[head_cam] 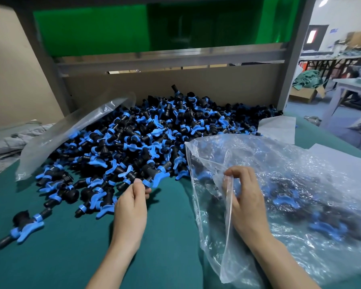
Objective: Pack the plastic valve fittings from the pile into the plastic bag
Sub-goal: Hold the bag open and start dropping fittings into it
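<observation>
left hand (131, 205): pinching fitting (152, 178) at pile (144, 134) | right hand (244, 197): gripping bag (300, 184) edge

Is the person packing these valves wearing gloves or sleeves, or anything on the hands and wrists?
No. Both hands are bare: the left hand and the right hand have no gloves, and no rings, watch or bracelet show. The forearms are uncovered too, with no sleeve visible up to the bottom edge of the picture. Fingernails look short and unpainted.
</observation>
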Demonstrator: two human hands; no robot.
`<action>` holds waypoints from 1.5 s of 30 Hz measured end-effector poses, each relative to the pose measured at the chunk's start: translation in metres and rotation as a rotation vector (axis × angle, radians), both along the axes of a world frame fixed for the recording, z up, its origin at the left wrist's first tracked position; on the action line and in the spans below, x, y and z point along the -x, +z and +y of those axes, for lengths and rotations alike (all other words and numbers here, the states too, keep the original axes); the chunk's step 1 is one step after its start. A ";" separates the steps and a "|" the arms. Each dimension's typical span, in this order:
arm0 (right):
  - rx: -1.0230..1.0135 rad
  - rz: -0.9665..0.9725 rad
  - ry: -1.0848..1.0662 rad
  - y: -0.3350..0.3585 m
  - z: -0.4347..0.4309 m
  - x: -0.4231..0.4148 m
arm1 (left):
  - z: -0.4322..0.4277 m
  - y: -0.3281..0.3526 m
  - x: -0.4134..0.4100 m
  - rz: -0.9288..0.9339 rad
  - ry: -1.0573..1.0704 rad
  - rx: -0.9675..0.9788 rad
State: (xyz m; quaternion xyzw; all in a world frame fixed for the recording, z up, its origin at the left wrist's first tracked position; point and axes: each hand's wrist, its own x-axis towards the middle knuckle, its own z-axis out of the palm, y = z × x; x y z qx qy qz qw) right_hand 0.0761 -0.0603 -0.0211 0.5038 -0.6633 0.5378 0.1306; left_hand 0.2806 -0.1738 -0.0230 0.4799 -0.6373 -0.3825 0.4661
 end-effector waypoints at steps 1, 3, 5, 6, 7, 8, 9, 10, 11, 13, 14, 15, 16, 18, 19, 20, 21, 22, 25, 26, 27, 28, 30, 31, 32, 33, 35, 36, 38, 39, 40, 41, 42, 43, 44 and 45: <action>0.000 0.000 0.001 0.000 0.000 0.000 | 0.001 0.000 0.000 -0.009 -0.017 0.009; 0.004 0.000 0.000 0.000 0.000 0.000 | 0.001 -0.001 -0.001 -0.029 -0.050 0.028; 0.007 -0.004 0.000 0.000 0.000 0.000 | 0.002 -0.002 -0.001 -0.036 -0.078 0.042; 0.006 -0.006 0.000 0.000 0.000 0.000 | 0.002 -0.003 -0.001 -0.044 -0.087 0.044; 0.005 -0.008 0.000 0.000 0.000 0.000 | 0.002 -0.003 0.000 -0.051 -0.092 0.046; 0.004 -0.008 -0.001 0.000 0.000 0.000 | 0.002 -0.004 0.000 -0.056 -0.092 0.050; 0.006 -0.006 -0.001 0.000 0.000 0.000 | 0.001 -0.005 0.000 -0.063 -0.089 0.064; 0.008 -0.005 -0.001 0.000 0.000 0.000 | 0.001 -0.006 0.000 -0.075 -0.084 0.089; 0.009 -0.006 0.000 0.000 0.000 0.000 | 0.001 -0.006 0.000 -0.090 -0.083 0.121; 0.005 -0.008 0.002 0.000 0.000 0.000 | 0.003 -0.005 0.001 -0.123 -0.089 0.191; 0.003 -0.007 0.000 0.000 0.000 0.000 | 0.004 -0.003 0.001 -0.138 -0.092 0.227; 0.002 -0.004 -0.002 0.000 0.000 0.000 | 0.005 -0.002 0.001 -0.149 -0.095 0.264; 0.000 -0.003 -0.002 -0.001 0.000 0.001 | 0.006 -0.001 0.001 -0.157 -0.100 0.299; -0.004 -0.005 -0.003 -0.001 0.000 0.001 | 0.009 0.001 0.002 -0.159 -0.111 0.349; -0.005 -0.008 -0.001 -0.001 0.000 0.001 | 0.009 0.001 0.002 -0.156 -0.115 0.362; -0.007 -0.011 0.001 -0.001 0.000 0.001 | 0.009 0.001 0.002 -0.152 -0.117 0.368; -0.006 -0.011 0.003 -0.002 0.000 0.001 | 0.009 0.002 0.002 -0.147 -0.118 0.372; -0.002 -0.009 0.003 -0.002 0.000 0.001 | 0.008 0.002 0.002 -0.142 -0.118 0.375; -0.002 -0.005 -0.001 -0.002 -0.001 0.001 | 0.008 0.003 0.003 -0.128 -0.124 0.378; -0.005 -0.007 -0.001 -0.002 0.000 0.000 | 0.008 0.002 0.003 -0.122 -0.125 0.372; -0.008 -0.009 -0.001 -0.002 0.000 0.000 | 0.008 0.002 0.003 -0.112 -0.123 0.360; -0.009 -0.008 -0.001 -0.002 0.000 0.000 | 0.008 0.002 0.003 -0.092 -0.118 0.341; -0.006 -0.001 -0.003 -0.002 0.000 0.000 | 0.006 0.000 0.003 -0.021 -0.107 0.271; -0.005 0.003 -0.004 -0.002 0.000 0.000 | 0.005 0.000 0.004 0.019 -0.104 0.230; -0.005 0.006 -0.004 -0.001 0.000 0.001 | 0.005 0.000 0.005 0.061 -0.106 0.188; -0.006 0.007 -0.004 -0.002 0.000 0.001 | 0.005 0.000 0.005 0.104 -0.115 0.144; -0.002 0.005 -0.006 -0.002 0.000 0.001 | 0.006 0.002 0.006 0.173 -0.140 0.064; -0.001 0.004 -0.007 -0.002 0.000 0.001 | 0.005 0.002 0.006 0.187 -0.145 0.039; -0.006 -0.001 -0.007 -0.003 0.000 0.002 | 0.003 0.000 0.006 0.193 -0.144 0.011; -0.006 -0.002 -0.008 -0.003 0.000 0.002 | 0.002 0.000 0.006 0.197 -0.142 -0.002; -0.005 -0.002 -0.008 -0.003 0.000 0.002 | 0.001 0.000 0.006 0.208 -0.141 -0.020; -0.003 0.000 -0.007 -0.003 0.000 0.002 | 0.000 -0.001 0.006 0.224 -0.138 -0.044; -0.001 0.002 -0.005 -0.003 -0.001 0.002 | -0.001 -0.001 0.006 0.241 -0.135 -0.069; 0.000 0.002 -0.004 -0.003 -0.001 0.001 | -0.002 -0.001 0.007 0.256 -0.134 -0.094; -0.001 0.003 -0.003 -0.003 -0.001 0.001 | -0.002 -0.002 0.006 0.271 -0.135 -0.118; -0.002 0.003 -0.003 -0.003 0.000 0.001 | -0.003 -0.002 0.006 0.287 -0.138 -0.142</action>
